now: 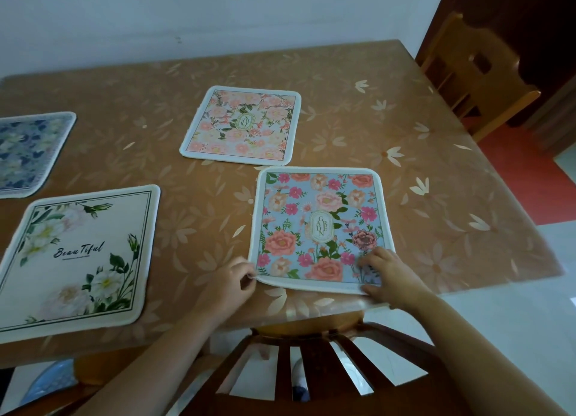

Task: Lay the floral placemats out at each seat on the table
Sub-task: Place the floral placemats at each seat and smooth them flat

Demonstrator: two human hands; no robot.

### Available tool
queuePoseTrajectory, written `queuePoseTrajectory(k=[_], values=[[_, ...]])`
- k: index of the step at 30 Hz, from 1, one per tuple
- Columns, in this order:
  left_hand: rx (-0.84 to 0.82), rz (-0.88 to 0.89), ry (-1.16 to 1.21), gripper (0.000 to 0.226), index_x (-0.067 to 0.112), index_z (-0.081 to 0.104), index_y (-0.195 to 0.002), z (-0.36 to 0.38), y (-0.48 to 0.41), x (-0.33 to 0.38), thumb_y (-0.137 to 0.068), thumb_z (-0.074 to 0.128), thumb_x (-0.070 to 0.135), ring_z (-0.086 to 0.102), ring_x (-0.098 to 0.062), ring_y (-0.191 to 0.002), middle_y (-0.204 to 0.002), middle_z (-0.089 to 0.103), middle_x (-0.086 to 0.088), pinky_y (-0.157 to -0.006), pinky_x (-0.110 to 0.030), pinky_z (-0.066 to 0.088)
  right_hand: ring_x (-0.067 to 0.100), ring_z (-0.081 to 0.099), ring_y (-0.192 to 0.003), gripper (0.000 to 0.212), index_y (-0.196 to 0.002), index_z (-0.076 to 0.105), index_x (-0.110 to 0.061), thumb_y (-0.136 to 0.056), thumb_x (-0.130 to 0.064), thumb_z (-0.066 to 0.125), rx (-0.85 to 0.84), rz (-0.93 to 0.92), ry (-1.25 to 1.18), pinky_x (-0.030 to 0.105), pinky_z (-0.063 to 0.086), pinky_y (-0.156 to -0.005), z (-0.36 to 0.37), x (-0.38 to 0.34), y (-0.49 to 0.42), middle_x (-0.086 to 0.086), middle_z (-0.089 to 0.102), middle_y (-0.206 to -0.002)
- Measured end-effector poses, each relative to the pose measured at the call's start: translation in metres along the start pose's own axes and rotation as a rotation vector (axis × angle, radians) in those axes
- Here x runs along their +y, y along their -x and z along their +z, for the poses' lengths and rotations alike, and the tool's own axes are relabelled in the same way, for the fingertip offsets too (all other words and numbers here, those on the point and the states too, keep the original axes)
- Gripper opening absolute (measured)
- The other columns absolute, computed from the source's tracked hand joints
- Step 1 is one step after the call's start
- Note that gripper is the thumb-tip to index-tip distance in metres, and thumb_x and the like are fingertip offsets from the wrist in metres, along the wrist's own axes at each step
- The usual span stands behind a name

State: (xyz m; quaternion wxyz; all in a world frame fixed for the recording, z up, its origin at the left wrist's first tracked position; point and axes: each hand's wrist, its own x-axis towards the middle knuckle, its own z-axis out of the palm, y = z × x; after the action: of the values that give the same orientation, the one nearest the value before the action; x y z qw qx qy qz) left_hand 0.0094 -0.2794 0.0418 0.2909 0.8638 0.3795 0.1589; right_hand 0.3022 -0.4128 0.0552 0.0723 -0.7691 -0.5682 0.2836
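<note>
1. Two bare hands work at the near edge of a table. It is covered in a glossy brown plastic cloth printed with pale petals and leaves.
2. The left hand pinches the lower left corner of a blue placemat between thumb and curled fingers, and that corner curls slightly off the cloth.
3. The mat is a soft square with rounded corners and a pale raised border. It is crowded with pink and coral blooms around an oval label.
4. The right hand holds the mat's lower right corner, with bent fingers on the print and the thumb along the near edge.
5. The blue placemat lies at lower centre-right of the frame, close to the table's near edge. It sits just above a dark wooden slatted chair back.
6. Three more mats of the same rounded-square shape lie flat.
   - A peach-floral placemat is at upper centre, near the blue one but apart from it.
   - A white placemat lettered "Beautiful", with white roses, is at lower left.
   - A dark-blue placemat is cut off by the frame's left edge.
7. A lighter wooden chair stands at upper right, beside a plain white wall.
</note>
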Motion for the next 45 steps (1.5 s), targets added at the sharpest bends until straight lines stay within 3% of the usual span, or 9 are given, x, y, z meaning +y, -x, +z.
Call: queuePoseTrajectory(k=[4, 6, 8, 12, 19, 26, 33, 45], values=[[0.013, -0.008, -0.088, 0.014, 0.006, 0.061, -0.075, 0.009, 0.01, 0.001, -0.071, 0.07, -0.004, 0.062, -0.02, -0.084, -0.088, 0.063, -0.007, -0.06, -0.035, 0.055, 0.015, 0.033, -0.119, 0.049, -0.119, 0.049, -0.023, -0.075, -0.033, 0.07, -0.003, -0.06, 0.047, 0.034, 0.041, -0.101, 0.004, 0.001, 0.005, -0.003, 0.04, -0.122], [-0.006, 0.014, -0.148, 0.018, 0.006, 0.058, -0.073, 0.013, 0.011, 0.003, -0.068, 0.07, -0.007, 0.06, -0.021, -0.076, -0.086, 0.062, -0.008, -0.053, -0.025, 0.048, 0.016, 0.032, -0.119, 0.051, -0.12, 0.047, -0.024, -0.076, -0.035, 0.069, -0.008, -0.09, 0.092, 0.035, 0.041, -0.101, 0.007, 0.001, 0.007, -0.002, 0.038, -0.123], [-0.044, 0.074, -0.206, 0.021, 0.006, 0.058, -0.073, 0.015, 0.009, 0.007, -0.064, 0.072, -0.006, 0.058, -0.022, -0.073, -0.084, 0.061, -0.008, -0.055, -0.018, 0.041, 0.016, 0.032, -0.119, 0.051, -0.122, 0.045, -0.025, -0.077, -0.036, 0.066, -0.015, -0.102, 0.143, 0.034, 0.042, -0.1, 0.008, 0.002, 0.007, -0.001, 0.037, -0.124], [-0.069, 0.167, -0.248, 0.023, 0.007, 0.061, -0.07, 0.018, 0.007, 0.014, -0.058, 0.078, -0.003, 0.056, -0.02, -0.074, -0.076, 0.061, -0.008, -0.058, -0.028, 0.049, 0.016, 0.036, -0.115, 0.045, -0.118, 0.046, -0.022, -0.079, -0.036, 0.064, 0.004, -0.127, 0.179, 0.029, 0.043, -0.095, 0.012, 0.0, 0.007, 0.0, 0.04, -0.121], [-0.053, 0.104, -0.204, 0.023, 0.004, 0.055, -0.062, 0.021, 0.009, 0.018, -0.057, 0.071, -0.011, 0.055, -0.024, -0.067, -0.07, 0.058, -0.009, -0.054, -0.029, 0.045, 0.016, 0.039, -0.111, 0.035, -0.11, 0.055, -0.018, -0.078, -0.031, 0.066, 0.04, -0.124, 0.108, 0.027, 0.042, -0.09, 0.015, 0.001, 0.008, 0.0, 0.046, -0.116], [-0.06, 0.118, -0.221, 0.022, 0.004, 0.057, -0.065, 0.02, 0.02, 0.017, -0.059, 0.075, -0.007, 0.058, -0.025, -0.069, -0.072, 0.06, -0.01, -0.056, -0.03, 0.049, 0.02, 0.042, -0.111, 0.023, -0.098, 0.058, -0.014, -0.079, -0.026, 0.065, 0.082, -0.098, 0.083, 0.034, 0.045, -0.09, 0.017, -0.003, 0.0, 0.003, 0.049, -0.117], [-0.074, 0.076, -0.234, 0.018, 0.006, 0.064, -0.083, 0.024, 0.02, 0.019, -0.07, 0.076, 0.007, 0.058, -0.028, -0.085, -0.086, 0.062, -0.011, -0.071, -0.037, 0.049, 0.019, 0.046, -0.104, 0.021, -0.096, 0.056, -0.015, -0.08, -0.027, 0.06, 0.094, -0.076, 0.111, 0.033, 0.046, -0.084, 0.022, -0.002, 0.001, 0.001, 0.055, -0.109], [-0.095, 0.036, -0.183, 0.008, 0.008, 0.06, -0.078, 0.029, 0.022, 0.02, -0.077, 0.067, 0.005, 0.055, -0.024, -0.083, -0.084, 0.059, -0.008, -0.068, -0.033, 0.044, 0.016, 0.048, -0.103, 0.018, -0.096, 0.056, -0.014, -0.082, -0.026, 0.06, 0.096, -0.062, 0.064, 0.032, 0.046, -0.089, 0.024, -0.004, 0.008, 0.0, 0.056, -0.108]])
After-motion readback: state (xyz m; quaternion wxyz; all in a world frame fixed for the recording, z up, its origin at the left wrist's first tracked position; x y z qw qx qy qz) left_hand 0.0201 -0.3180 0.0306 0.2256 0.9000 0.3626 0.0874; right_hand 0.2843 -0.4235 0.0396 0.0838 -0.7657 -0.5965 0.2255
